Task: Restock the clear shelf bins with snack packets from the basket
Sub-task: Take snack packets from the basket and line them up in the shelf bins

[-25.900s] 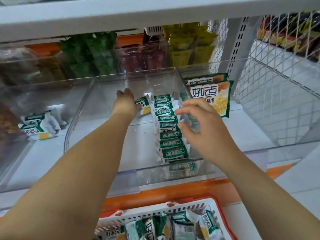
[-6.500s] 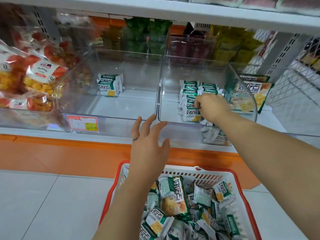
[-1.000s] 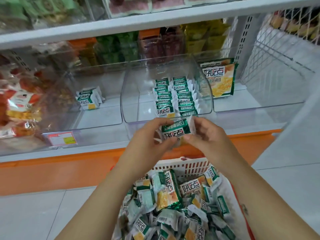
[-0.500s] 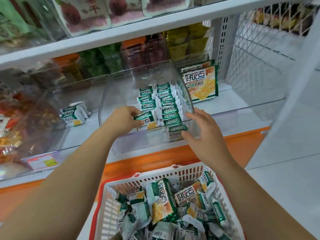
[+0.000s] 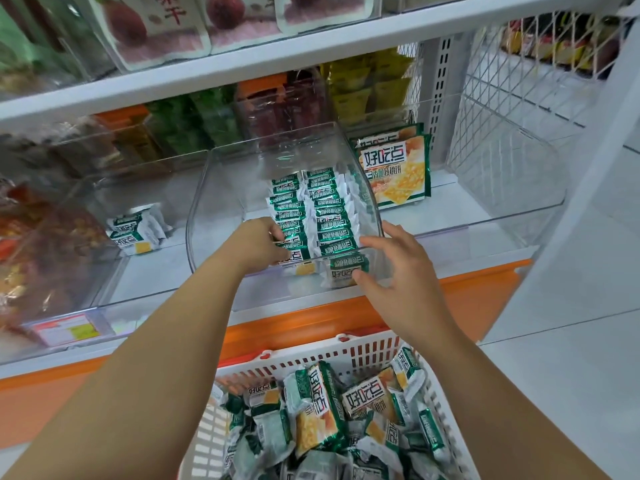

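A clear bin point(image 5: 221, 188) on the lower shelf holds two rows of green and white snack packets point(image 5: 329, 216). My left hand point(image 5: 258, 244) reaches over the bin's front rim and grips the front packet point(image 5: 294, 259) of the left row. My right hand point(image 5: 398, 271) hovers at the bin's front right corner with fingers spread, close to the front packet of the right row point(image 5: 346, 270), holding nothing. Below, a white basket with a red rim point(image 5: 367, 351) is full of loose packets point(image 5: 322, 410).
A second clear bin point(image 5: 114, 271) at the left holds a few packets point(image 5: 133, 232). A large bag of the same brand point(image 5: 394, 168) stands right of the bin. A wire mesh divider point(image 5: 512, 133) closes the right. An upper shelf board point(image 5: 242, 67) overhangs.
My left hand has pushed its packet further down into the front of the left row. My right hand has drawn a little back from the bin corner.
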